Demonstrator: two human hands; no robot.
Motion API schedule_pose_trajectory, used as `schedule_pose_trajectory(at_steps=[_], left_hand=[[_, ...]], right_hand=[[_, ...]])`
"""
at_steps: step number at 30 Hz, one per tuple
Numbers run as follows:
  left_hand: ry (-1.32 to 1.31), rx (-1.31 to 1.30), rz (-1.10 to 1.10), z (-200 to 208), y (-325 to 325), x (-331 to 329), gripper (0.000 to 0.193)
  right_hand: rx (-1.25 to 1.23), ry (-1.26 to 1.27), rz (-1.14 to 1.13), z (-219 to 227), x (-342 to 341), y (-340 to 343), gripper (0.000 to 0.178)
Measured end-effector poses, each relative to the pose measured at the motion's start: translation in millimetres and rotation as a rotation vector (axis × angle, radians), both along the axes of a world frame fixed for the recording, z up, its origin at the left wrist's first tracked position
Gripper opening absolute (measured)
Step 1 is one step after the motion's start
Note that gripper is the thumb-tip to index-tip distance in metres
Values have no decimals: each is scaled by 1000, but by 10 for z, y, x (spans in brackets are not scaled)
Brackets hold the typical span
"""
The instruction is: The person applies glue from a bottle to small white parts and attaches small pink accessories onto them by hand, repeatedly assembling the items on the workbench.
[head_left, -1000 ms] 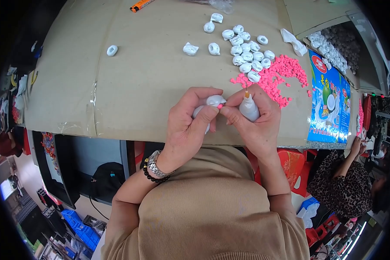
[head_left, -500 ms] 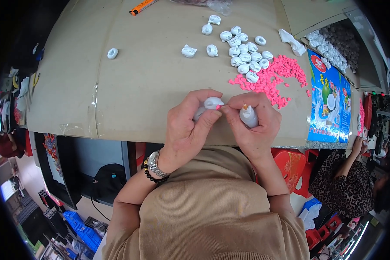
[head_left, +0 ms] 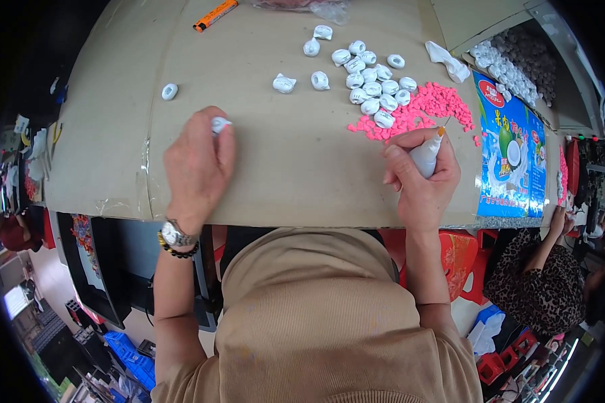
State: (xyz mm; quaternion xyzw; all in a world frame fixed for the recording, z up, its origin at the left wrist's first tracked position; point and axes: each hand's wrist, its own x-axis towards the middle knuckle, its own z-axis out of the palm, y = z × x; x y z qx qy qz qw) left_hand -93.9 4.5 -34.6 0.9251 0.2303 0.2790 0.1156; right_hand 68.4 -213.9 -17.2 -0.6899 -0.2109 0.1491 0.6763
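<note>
My left hand [head_left: 198, 164] is over the left-centre of the table, fingers closed around a small white rounded piece [head_left: 220, 124] with a pointed tip; most of it is hidden by the fingers. In my right hand [head_left: 420, 191] is a white glue bottle [head_left: 425, 156] with an orange tip and a thin needle, tilted up and to the right. It is beside a heap of small pink pieces [head_left: 444, 101]. Several more white rounded pieces with dark marks [head_left: 372, 88] lie clustered at the heap's left. One single white piece [head_left: 170, 91] sits apart at the far left.
An orange marker-like tube [head_left: 215, 15] and a clear plastic bag [head_left: 329, 10] lie at the table's far edge. A crumpled white tissue [head_left: 448, 62] is near a blue printed sheet [head_left: 511, 154]. At the right, a box [head_left: 504, 70] holds many white pieces. Another person [head_left: 534, 282] sits at the right.
My hands have moved apart: the left went left with the white piece, the right went right and up with the glue bottle. The pink bit seen at the held white piece is now hidden.
</note>
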Motion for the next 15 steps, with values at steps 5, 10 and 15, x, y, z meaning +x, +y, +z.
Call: schedule_pose_trajectory(at_steps=[5,10,15], left_hand=[[155,202,174,-5,372,-88,25],[122,25,291,134,223,-38,32],[-745,-2087,-208,191,-226,129,30]], right_hand=[[40,85,2,-15,21,-16,13],[-39,215,60,25,-13,-5,24],[-28,146,187,25,13,13,40]])
